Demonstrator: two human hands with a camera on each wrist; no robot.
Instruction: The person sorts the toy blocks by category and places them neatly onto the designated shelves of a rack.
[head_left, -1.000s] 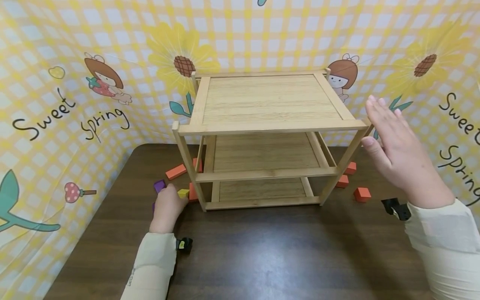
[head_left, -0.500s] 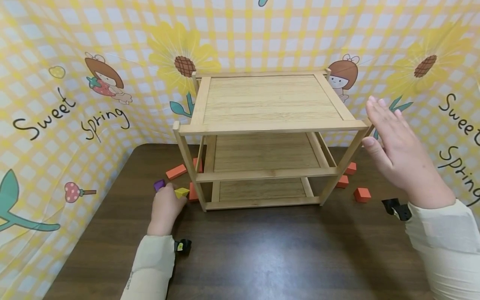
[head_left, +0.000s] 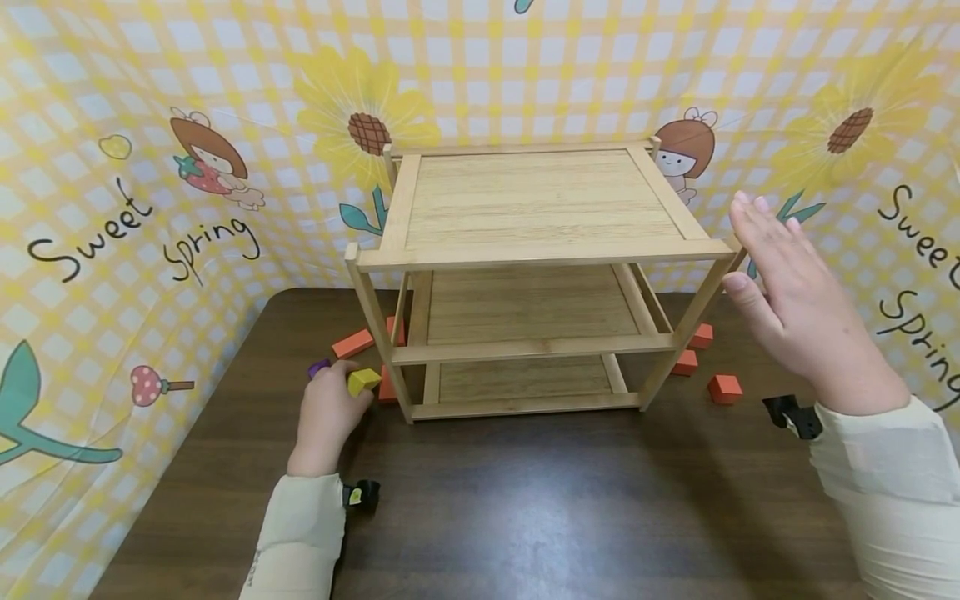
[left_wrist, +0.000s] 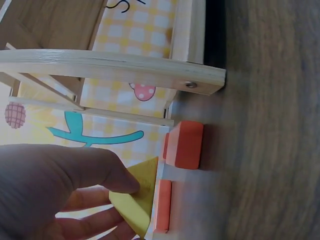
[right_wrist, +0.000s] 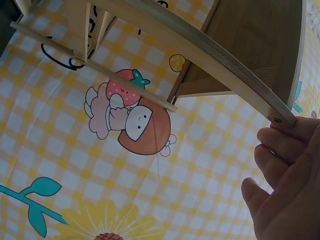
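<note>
Head view, working left to right: first we note a purple block [head_left: 318, 367] just past the far left side of the left hand [head_left: 328, 417], partly hidden by it; whether they touch we cannot tell. The left hand's grip is narrow, with a yellow block [head_left: 363, 382] held between thumb and fingers; our left wrist view agrees, thumb on one face, fingers behind. The yellow block lies on the right side of that hand, towards the wooden rack [head_left: 532, 200]. Its long axis we cannot settle, since the hand covers part of it; nor whether it clears the table [head_left: 495, 492]. To its far side lies a long red block [head_left: 352, 344]. Just right of it sits a second red block [head_left: 386, 386], beside the rack's near left post. We judge any move rightward turns on this: rack to the right of the grip, red block and post close on that side, left hand much the nearer of the two. Past the rack, three red blocks [head_left: 724, 389] lie on the right, well apart from the yellow one. Rightmost, the right hand [head_left: 802, 312] is at the rack's upper near right corner, fingers fairly straight, no block in them; in the right wrist view they appear to touch the frame's end.
</note>
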